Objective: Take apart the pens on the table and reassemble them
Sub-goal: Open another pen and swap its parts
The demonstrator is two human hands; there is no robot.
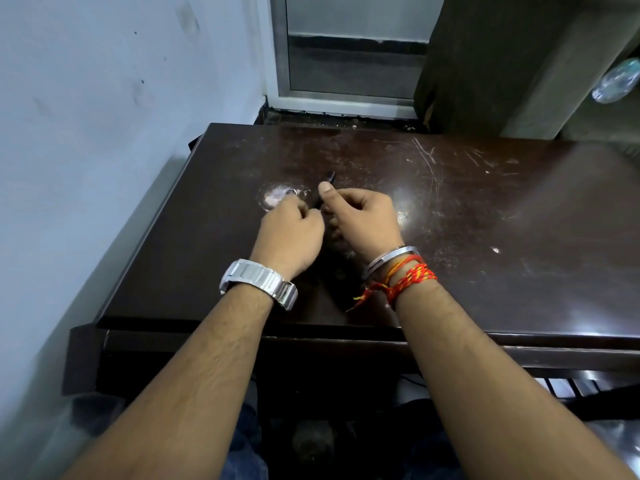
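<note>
- In the head view, a slim dark plastic pen [328,177] was held just above a scratched, dark brown wooden table [485,237], near its middle and towards the left. The pen's far end stuck out beyond the thumb, and the rest was mostly hidden between the two hands.
- The right hand [363,216] was curled round the pen's upper part, with the thumb laid along the barrel.
- The left hand [291,232] sat just left of it, almost touching. Its fingers were curled tight, and its fingertips appeared to pinch the pen's near part, though the contact itself was largely hidden.
- A silver metal watch [259,278] sat on the left wrist. A silver bangle [391,256] and red-orange threads [412,275] were on the right wrist.
- No other pens or loose parts could be made out on the table.
- Judged from the two-handed grip, the step in hand was working a joint of the pen, either twisting it apart or screwing it together. Which one could not be told.
- The next move would call for opposite turns of the two hands along the pen's axis, with a firm pinch so that small parts did not drop.
</note>
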